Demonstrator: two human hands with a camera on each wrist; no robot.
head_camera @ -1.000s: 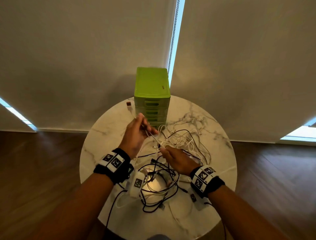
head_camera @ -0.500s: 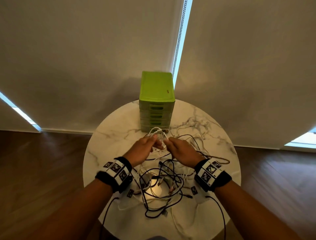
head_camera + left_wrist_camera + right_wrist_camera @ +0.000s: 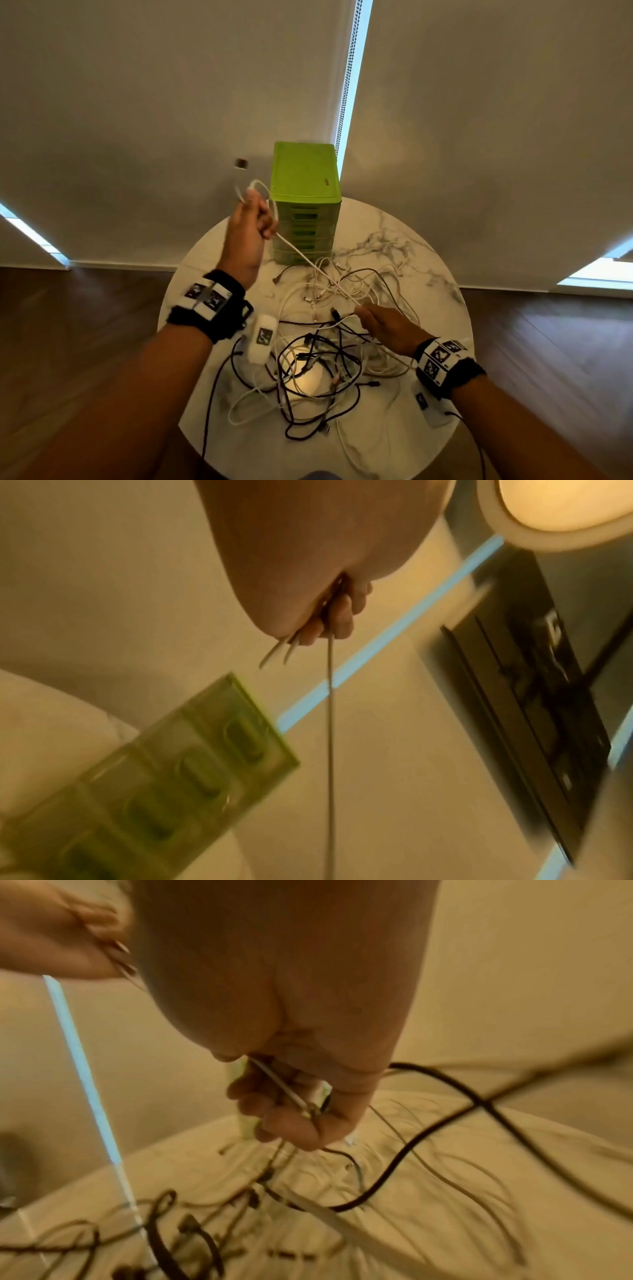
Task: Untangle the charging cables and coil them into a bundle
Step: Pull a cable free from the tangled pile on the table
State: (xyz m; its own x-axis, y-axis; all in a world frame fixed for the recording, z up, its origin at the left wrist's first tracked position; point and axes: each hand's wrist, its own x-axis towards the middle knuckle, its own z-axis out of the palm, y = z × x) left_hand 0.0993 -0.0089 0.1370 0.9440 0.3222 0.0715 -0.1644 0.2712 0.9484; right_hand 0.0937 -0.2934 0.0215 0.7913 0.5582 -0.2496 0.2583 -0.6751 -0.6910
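Note:
A tangle of black and white charging cables (image 3: 318, 356) lies on the round marble table (image 3: 435, 274). My left hand (image 3: 260, 219) is raised beside the green drawer unit and grips a folded length of one white cable (image 3: 301, 255). That cable runs taut, down and to the right, to my right hand (image 3: 363, 313), which pinches it just above the pile. Its plug end (image 3: 240, 163) swings blurred above my left hand. In the left wrist view my curled fingers (image 3: 339, 615) hold the cable (image 3: 330, 737). The right wrist view shows the fingers (image 3: 274, 1123) closed on the white cable (image 3: 281, 1085).
A green plastic drawer unit (image 3: 305, 178) stands at the table's far edge, right beside my raised left hand. White roller blinds hang behind the table, and dark wood floor surrounds it. Wrist-device leads hang from both forearms over the near table edge.
My left hand has risen up and to the left, away from the pile, drawing the white cable taut. The right hand has dropped back towards me, low over the tangle.

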